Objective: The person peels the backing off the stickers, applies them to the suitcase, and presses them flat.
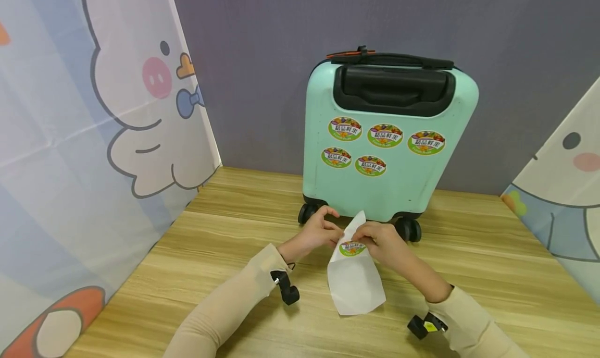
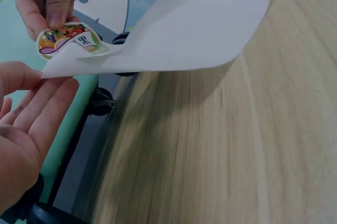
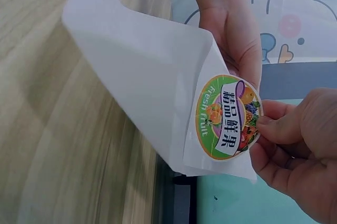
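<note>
An oval fruit sticker [image 3: 228, 118] with a green and orange rim lies partly on a white backing sheet [image 1: 355, 285]. My right hand [image 1: 382, 243] pinches the sticker's edge between thumb and forefinger. In the left wrist view, the sticker [image 2: 68, 39] is lifted at that edge, its other side still against the paper. My left hand [image 1: 319, 235] pinches a corner of the backing sheet between thumb and fingers. Behind both hands stands a mint-green suitcase [image 1: 375, 191] with several matching stickers [image 1: 385, 135] in two rows on its front.
The suitcase stands on black wheels [image 1: 408, 229] on a wood-grain table [image 1: 234, 201], against a grey wall panel [image 1: 248, 76]. Cartoon-printed curtains [image 1: 136, 87] hang at left and right. Each wrist carries a small black camera [image 1: 285, 287].
</note>
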A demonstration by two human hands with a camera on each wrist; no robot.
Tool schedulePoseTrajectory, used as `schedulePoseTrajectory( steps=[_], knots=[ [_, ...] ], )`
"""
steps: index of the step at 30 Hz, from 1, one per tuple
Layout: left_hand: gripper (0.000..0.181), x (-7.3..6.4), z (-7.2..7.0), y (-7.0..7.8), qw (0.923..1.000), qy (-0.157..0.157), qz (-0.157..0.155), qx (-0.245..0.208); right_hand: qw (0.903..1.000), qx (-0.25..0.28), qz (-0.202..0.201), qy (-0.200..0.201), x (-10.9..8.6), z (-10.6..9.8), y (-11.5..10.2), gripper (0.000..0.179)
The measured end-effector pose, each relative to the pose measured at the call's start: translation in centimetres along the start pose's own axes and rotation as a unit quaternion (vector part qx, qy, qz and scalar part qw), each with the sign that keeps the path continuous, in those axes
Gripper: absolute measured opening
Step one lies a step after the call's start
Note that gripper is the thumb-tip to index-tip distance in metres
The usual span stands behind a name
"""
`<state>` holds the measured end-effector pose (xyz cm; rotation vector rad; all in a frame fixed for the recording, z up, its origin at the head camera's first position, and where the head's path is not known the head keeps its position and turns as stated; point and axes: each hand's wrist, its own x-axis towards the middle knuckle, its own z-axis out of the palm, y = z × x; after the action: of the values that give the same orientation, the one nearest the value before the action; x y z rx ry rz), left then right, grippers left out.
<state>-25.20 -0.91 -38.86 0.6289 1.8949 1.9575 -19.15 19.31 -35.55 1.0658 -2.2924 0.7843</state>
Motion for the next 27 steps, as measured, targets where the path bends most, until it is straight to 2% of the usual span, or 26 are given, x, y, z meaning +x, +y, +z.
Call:
schedulePoseTrajectory(
  steps=[13, 20, 27],
  knots=[
    [0.038, 0.26, -0.43, -0.31, 0.9998, 0.018, 0.009, 0.005, 0.9996, 0.006, 0.024, -0.016, -0.15, -0.19, 0.41, 0.027],
    [0.038, 0.24, -0.65, -0.64, 0.9988, 0.043, 0.017, 0.018, 0.9994, 0.012, 0.030, -0.008, -0.21, -0.16, 0.69, 0.030],
    [0.038, -0.02, -0.79, -0.50, 0.9982, 0.058, 0.015, 0.008, 0.9989, 0.014, 0.042, -0.012, -0.32, -0.46, 0.68, 0.029]
  ],
)
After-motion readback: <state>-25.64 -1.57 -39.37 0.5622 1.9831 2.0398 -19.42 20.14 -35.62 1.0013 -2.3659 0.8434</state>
